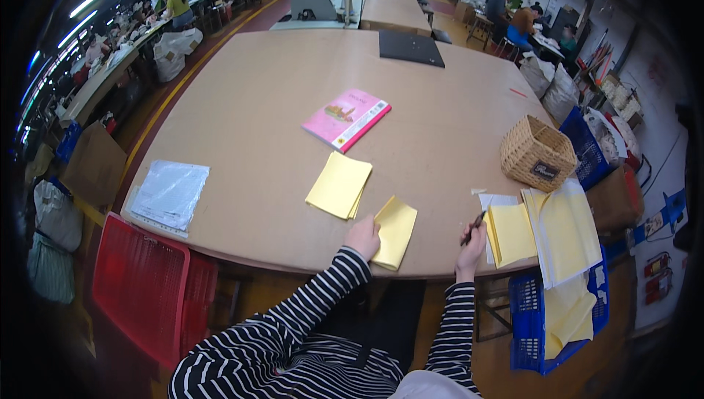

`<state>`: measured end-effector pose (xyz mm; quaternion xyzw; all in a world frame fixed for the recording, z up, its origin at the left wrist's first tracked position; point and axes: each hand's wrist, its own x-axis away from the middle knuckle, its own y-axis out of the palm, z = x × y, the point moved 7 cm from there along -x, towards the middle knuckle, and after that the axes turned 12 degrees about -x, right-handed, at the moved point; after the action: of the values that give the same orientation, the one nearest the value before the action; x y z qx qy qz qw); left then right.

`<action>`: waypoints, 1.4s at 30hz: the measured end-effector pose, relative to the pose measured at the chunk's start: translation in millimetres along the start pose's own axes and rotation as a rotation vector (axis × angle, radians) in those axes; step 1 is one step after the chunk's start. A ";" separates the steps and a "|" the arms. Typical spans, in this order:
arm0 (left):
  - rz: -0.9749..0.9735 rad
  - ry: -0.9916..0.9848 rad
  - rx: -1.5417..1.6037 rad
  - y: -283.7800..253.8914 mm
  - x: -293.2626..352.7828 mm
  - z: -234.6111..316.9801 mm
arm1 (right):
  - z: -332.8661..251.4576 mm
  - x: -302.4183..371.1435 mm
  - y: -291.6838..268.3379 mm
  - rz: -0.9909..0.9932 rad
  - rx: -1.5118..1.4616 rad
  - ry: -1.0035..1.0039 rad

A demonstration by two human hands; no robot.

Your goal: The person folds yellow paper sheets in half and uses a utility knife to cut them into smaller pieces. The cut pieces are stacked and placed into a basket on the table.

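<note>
A folded yellow sheet (pixel 398 229) lies near the front edge of the table, and my left hand (pixel 361 237) is closed on its left side, with the fingertips partly hidden. My right hand (pixel 471 249) grips a dark pen (pixel 473 228), its tip pointing up and away over the table edge. Just beyond my left hand rests a small stack of yellow sheets (pixel 339 185). To the right of the pen are more folded yellow sheets (pixel 512 234) on white paper. A pink notebook (pixel 347 118) lies closed farther back.
A wicker basket (pixel 537 153) stands at the table's right, behind larger pale yellow sheets (pixel 561 234) overhanging a blue crate (pixel 526 326). Plastic-covered papers (pixel 169 190) lie at left, above a red crate (pixel 139 285). A black board (pixel 411 48) lies at the far edge. Other people work beyond.
</note>
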<state>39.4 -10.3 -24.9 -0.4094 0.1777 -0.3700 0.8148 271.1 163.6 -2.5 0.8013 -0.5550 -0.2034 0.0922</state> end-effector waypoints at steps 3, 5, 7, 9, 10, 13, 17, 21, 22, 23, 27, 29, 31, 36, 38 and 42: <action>0.026 0.022 0.000 4.3 -11.3 4.7 | 1.2 4.1 16.9 -0.059 0.354 -0.080; 0.026 0.011 -0.009 10.6 -17.5 7.8 | 1.8 14.9 39.4 -0.159 0.576 -0.163; 0.036 -0.022 -0.008 14.7 -22.2 8.2 | 2.3 34.2 58.7 -0.235 0.739 -0.196; 0.030 -0.028 0.000 16.0 -24.4 7.5 | -1.4 52.3 80.1 -0.314 0.918 -0.310; 0.027 -0.036 0.000 15.5 -24.6 6.2 | -3.1 58.5 85.9 -0.307 0.990 -0.337; 0.035 -0.014 -0.002 12.9 -23.6 7.4 | -6.1 65.3 98.2 -0.275 1.123 -0.404; 0.017 -0.011 -0.052 14.3 -22.7 9.3 | 5.0 46.4 99.3 -0.249 1.182 -0.347; 0.038 -0.022 -0.045 14.2 -24.3 10.9 | 18.2 9.0 101.5 -0.204 1.218 -0.332; 0.036 -0.031 -0.047 14.1 -24.6 10.7 | 19.9 0.8 103.8 -0.183 1.231 -0.345; 0.043 -0.037 -0.049 13.7 -24.8 10.9 | 20.8 -7.1 105.8 -0.158 1.247 -0.361; 0.085 -0.060 -0.031 11.2 -24.5 11.1 | 15.0 -15.2 104.5 -0.102 1.168 -0.417; 0.146 -0.002 -0.018 8.2 -24.2 15.4 | 13.4 -5.1 101.9 -0.176 1.123 -0.421; 0.146 0.028 -0.035 9.8 -22.4 17.1 | 19.0 17.7 98.9 -0.347 1.152 -0.351; 0.119 0.072 -0.092 11.5 -16.7 21.5 | -2.4 67.7 80.5 -0.407 1.160 -0.312; 0.129 0.074 -0.068 10.0 -16.1 23.5 | -11.5 84.7 79.6 -0.438 1.148 -0.291; 0.097 0.072 -0.119 12.8 -18.7 23.4 | -16.9 84.7 83.6 -0.442 1.148 -0.295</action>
<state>46.7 21.2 -21.4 -0.4343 0.2481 -0.3333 0.7992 232.6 53.1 25.1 0.7823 -0.4039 0.0042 -0.4742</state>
